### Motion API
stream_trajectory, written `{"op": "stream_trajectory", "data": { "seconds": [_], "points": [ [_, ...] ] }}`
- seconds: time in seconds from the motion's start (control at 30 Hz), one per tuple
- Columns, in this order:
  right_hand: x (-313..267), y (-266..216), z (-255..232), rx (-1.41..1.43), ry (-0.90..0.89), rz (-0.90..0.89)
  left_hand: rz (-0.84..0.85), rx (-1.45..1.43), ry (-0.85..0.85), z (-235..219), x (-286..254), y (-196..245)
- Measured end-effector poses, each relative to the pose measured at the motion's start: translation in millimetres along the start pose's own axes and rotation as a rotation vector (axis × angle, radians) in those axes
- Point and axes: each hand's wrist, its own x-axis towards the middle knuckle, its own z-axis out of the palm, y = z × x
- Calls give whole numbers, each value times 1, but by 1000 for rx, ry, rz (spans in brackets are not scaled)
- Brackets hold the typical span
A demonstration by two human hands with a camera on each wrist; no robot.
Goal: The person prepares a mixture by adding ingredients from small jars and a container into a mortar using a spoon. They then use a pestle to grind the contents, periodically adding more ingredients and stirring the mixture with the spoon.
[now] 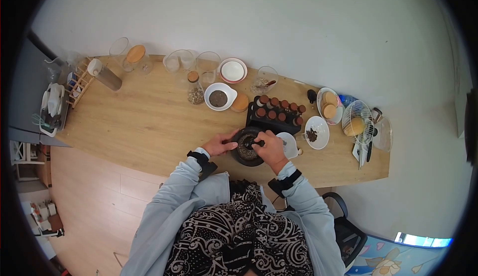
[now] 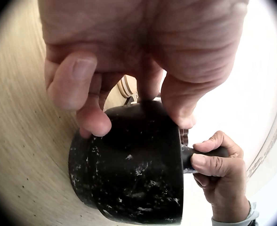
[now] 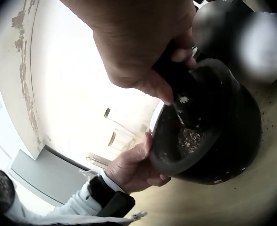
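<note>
A dark stone mortar (image 1: 242, 160) stands near the table's front edge, coarse ground bits (image 3: 191, 140) inside it. My left hand (image 1: 219, 145) grips its left side, thumb at the rim; in the left wrist view the fingers (image 2: 95, 123) lie against the outer wall. The black pestle (image 2: 189, 157) is held in my right hand (image 1: 271, 151), fingers curled round its upper part. Its lower end is down in the mortar, touching or close to the bits, as the right wrist view shows.
Behind the mortar is a black rack of brown-capped jars (image 1: 271, 121). White bowls (image 1: 318, 139) with dark bits stand right, a cup (image 1: 288, 145) close by. Bowls, glass jars and a wooden lid (image 1: 240, 102) sit farther back; a wire basket (image 1: 356, 119) is far right.
</note>
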Motion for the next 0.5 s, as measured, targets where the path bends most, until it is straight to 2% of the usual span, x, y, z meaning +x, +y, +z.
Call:
{"op": "stream_trajectory", "data": {
  "seconds": [0.07, 0.13, 0.27, 0.33, 0.43, 0.5],
  "points": [
    [-4, 1, 6, 33, 45, -9, -9, 8, 1, 0, -1, 0],
    [-8, 10, 1, 158, -45, -60, -13, 28, -11, -2, -1, 2],
    [-2, 10, -9, -15, -30, -32, 11, 15, -11, 0, -2, 6],
    [-5, 2, 3, 11, 78, -52, -3, 9, 7, 1, -3, 6],
    [-12, 10, 4, 113, -18, -132, -9, -13, 13, 1, -2, 4],
    [-8, 9, -10, 31, -65, -88, 3, -13, 2, 1, -3, 6]
  ]
}}
